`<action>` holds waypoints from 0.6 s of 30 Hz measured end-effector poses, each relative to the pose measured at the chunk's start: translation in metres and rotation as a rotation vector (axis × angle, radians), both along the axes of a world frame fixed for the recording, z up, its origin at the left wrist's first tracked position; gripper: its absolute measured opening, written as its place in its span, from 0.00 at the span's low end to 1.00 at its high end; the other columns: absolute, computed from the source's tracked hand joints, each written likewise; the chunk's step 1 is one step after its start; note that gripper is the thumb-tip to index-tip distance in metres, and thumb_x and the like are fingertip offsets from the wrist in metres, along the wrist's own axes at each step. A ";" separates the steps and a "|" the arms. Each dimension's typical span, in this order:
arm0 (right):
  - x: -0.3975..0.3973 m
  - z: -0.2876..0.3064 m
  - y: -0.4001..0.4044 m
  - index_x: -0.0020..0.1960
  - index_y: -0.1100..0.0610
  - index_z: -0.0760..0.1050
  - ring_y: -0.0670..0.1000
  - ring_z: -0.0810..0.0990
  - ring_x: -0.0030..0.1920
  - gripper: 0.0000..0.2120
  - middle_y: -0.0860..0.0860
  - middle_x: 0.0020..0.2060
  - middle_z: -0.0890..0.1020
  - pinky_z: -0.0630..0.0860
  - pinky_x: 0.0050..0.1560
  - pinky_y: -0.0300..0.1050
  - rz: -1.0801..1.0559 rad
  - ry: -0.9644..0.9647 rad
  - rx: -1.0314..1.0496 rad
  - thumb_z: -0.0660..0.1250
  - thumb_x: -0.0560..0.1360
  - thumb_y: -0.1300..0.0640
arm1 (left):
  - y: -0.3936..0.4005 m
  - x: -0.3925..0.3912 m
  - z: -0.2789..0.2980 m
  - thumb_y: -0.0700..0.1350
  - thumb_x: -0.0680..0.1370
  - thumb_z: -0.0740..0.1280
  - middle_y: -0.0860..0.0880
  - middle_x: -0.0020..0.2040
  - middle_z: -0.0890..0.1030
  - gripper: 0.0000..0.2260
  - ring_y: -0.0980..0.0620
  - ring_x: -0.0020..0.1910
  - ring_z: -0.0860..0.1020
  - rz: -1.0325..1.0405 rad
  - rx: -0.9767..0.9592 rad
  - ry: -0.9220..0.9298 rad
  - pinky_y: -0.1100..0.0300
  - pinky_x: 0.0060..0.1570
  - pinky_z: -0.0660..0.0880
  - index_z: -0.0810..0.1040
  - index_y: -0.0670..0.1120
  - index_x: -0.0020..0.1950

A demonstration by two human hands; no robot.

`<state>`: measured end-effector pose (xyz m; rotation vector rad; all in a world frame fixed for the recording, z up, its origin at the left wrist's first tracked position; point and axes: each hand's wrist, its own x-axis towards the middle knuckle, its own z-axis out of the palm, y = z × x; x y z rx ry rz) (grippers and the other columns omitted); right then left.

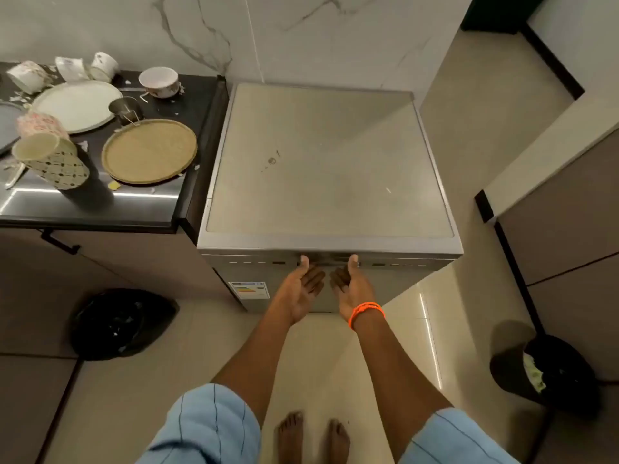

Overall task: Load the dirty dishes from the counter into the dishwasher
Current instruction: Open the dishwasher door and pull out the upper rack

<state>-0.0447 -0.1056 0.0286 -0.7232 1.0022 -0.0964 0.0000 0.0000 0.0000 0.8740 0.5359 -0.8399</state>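
The silver dishwasher (328, 162) stands with its door closed, right of the black counter (100, 205). Both of my hands are palm-up at the top of its front. My left hand (303, 286) and my right hand (351, 284) have thumb tips touching the handle strip (330, 261), and their fingers are loosely curled below it, holding nothing. Dirty dishes lie on the counter: a tan plate (149, 150), a white plate (77, 105), a white bowl (159, 81), a tipped patterned mug (50, 160), a steel cup (125, 110) and several tipped cups (67, 72) at the back.
A black-lined bin (122, 323) sits on the floor at the left under the counter, and another bin with waste (556, 373) stands at the right. Brown cabinets (569, 229) line the right side. My bare feet (311, 437) stand on the tiled floor before the dishwasher.
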 end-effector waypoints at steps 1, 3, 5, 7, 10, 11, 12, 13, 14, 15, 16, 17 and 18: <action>0.003 -0.003 0.000 0.54 0.59 0.75 0.53 0.80 0.51 0.14 0.57 0.47 0.80 0.73 0.67 0.51 -0.052 -0.055 0.035 0.65 0.80 0.47 | -0.005 0.001 -0.002 0.52 0.84 0.62 0.40 0.69 0.77 0.17 0.45 0.67 0.75 0.060 -0.032 -0.005 0.51 0.70 0.70 0.76 0.39 0.63; 0.010 -0.009 -0.001 0.60 0.61 0.74 0.54 0.79 0.57 0.18 0.57 0.53 0.78 0.70 0.70 0.49 -0.142 -0.092 0.126 0.64 0.81 0.47 | -0.012 0.005 -0.008 0.50 0.84 0.62 0.40 0.67 0.78 0.13 0.45 0.68 0.75 0.147 -0.071 0.032 0.53 0.70 0.70 0.77 0.40 0.57; 0.012 -0.016 -0.002 0.67 0.63 0.70 0.56 0.75 0.65 0.24 0.58 0.60 0.75 0.68 0.71 0.49 -0.242 -0.115 0.183 0.64 0.80 0.47 | -0.016 0.005 -0.013 0.50 0.81 0.65 0.41 0.59 0.81 0.12 0.45 0.64 0.78 0.219 -0.093 0.052 0.53 0.68 0.72 0.78 0.41 0.54; 0.014 -0.019 -0.003 0.63 0.61 0.73 0.54 0.75 0.62 0.20 0.57 0.59 0.76 0.68 0.71 0.49 -0.293 -0.159 0.225 0.64 0.80 0.46 | -0.017 0.003 -0.018 0.51 0.78 0.67 0.43 0.52 0.82 0.14 0.47 0.58 0.80 0.256 -0.139 0.047 0.53 0.66 0.74 0.78 0.41 0.54; 0.017 -0.020 -0.004 0.54 0.58 0.76 0.52 0.78 0.56 0.15 0.54 0.51 0.78 0.69 0.71 0.49 -0.301 -0.173 0.212 0.65 0.80 0.45 | -0.020 0.004 -0.020 0.52 0.80 0.65 0.45 0.48 0.82 0.13 0.49 0.53 0.81 0.252 -0.136 0.010 0.55 0.62 0.76 0.79 0.42 0.53; 0.017 -0.022 -0.004 0.52 0.58 0.77 0.52 0.79 0.55 0.15 0.54 0.49 0.79 0.71 0.69 0.49 -0.297 -0.177 0.207 0.65 0.80 0.45 | -0.021 0.004 -0.021 0.52 0.81 0.64 0.46 0.48 0.82 0.13 0.50 0.52 0.81 0.253 -0.127 0.003 0.56 0.60 0.77 0.79 0.42 0.53; 0.016 -0.024 -0.004 0.52 0.57 0.77 0.52 0.80 0.53 0.16 0.54 0.47 0.79 0.73 0.67 0.49 -0.289 -0.190 0.209 0.66 0.79 0.44 | -0.023 0.004 -0.021 0.52 0.81 0.64 0.46 0.48 0.83 0.13 0.51 0.50 0.82 0.253 -0.113 -0.002 0.57 0.57 0.79 0.79 0.43 0.53; 0.017 -0.026 -0.004 0.51 0.57 0.77 0.53 0.81 0.52 0.17 0.54 0.46 0.80 0.75 0.64 0.49 -0.271 -0.192 0.208 0.66 0.78 0.43 | -0.026 0.004 -0.019 0.52 0.82 0.63 0.47 0.47 0.84 0.13 0.53 0.48 0.83 0.247 -0.077 -0.004 0.59 0.51 0.81 0.79 0.44 0.53; 0.018 -0.028 -0.004 0.51 0.57 0.76 0.53 0.81 0.50 0.18 0.54 0.45 0.80 0.77 0.60 0.49 -0.253 -0.195 0.216 0.67 0.77 0.42 | -0.029 0.003 -0.017 0.52 0.83 0.62 0.48 0.45 0.85 0.13 0.54 0.46 0.84 0.250 -0.049 -0.008 0.61 0.47 0.82 0.79 0.44 0.51; 0.019 -0.028 -0.003 0.50 0.57 0.76 0.53 0.81 0.47 0.19 0.54 0.43 0.80 0.79 0.56 0.48 -0.235 -0.196 0.215 0.67 0.77 0.40 | -0.033 0.003 -0.017 0.52 0.84 0.61 0.50 0.42 0.85 0.13 0.54 0.43 0.83 0.258 -0.018 -0.016 0.62 0.44 0.81 0.79 0.45 0.50; 0.019 -0.028 -0.003 0.48 0.57 0.75 0.53 0.81 0.44 0.19 0.54 0.41 0.79 0.81 0.51 0.47 -0.226 -0.205 0.220 0.66 0.77 0.40 | -0.036 0.002 -0.017 0.52 0.84 0.61 0.51 0.40 0.85 0.13 0.55 0.41 0.83 0.263 0.000 -0.019 0.62 0.42 0.81 0.79 0.46 0.48; 0.019 -0.027 -0.002 0.47 0.57 0.75 0.53 0.80 0.42 0.20 0.54 0.40 0.78 0.82 0.46 0.46 -0.216 -0.203 0.221 0.65 0.77 0.39 | -0.039 0.001 -0.016 0.53 0.84 0.61 0.51 0.37 0.84 0.13 0.56 0.38 0.82 0.260 0.021 -0.021 0.62 0.41 0.81 0.78 0.46 0.47; 0.020 -0.026 -0.002 0.46 0.57 0.75 0.52 0.79 0.40 0.20 0.54 0.39 0.78 0.82 0.43 0.44 -0.212 -0.209 0.229 0.64 0.78 0.38 | -0.040 0.001 -0.014 0.53 0.84 0.61 0.51 0.36 0.83 0.13 0.56 0.36 0.81 0.257 0.037 -0.021 0.62 0.40 0.81 0.78 0.46 0.46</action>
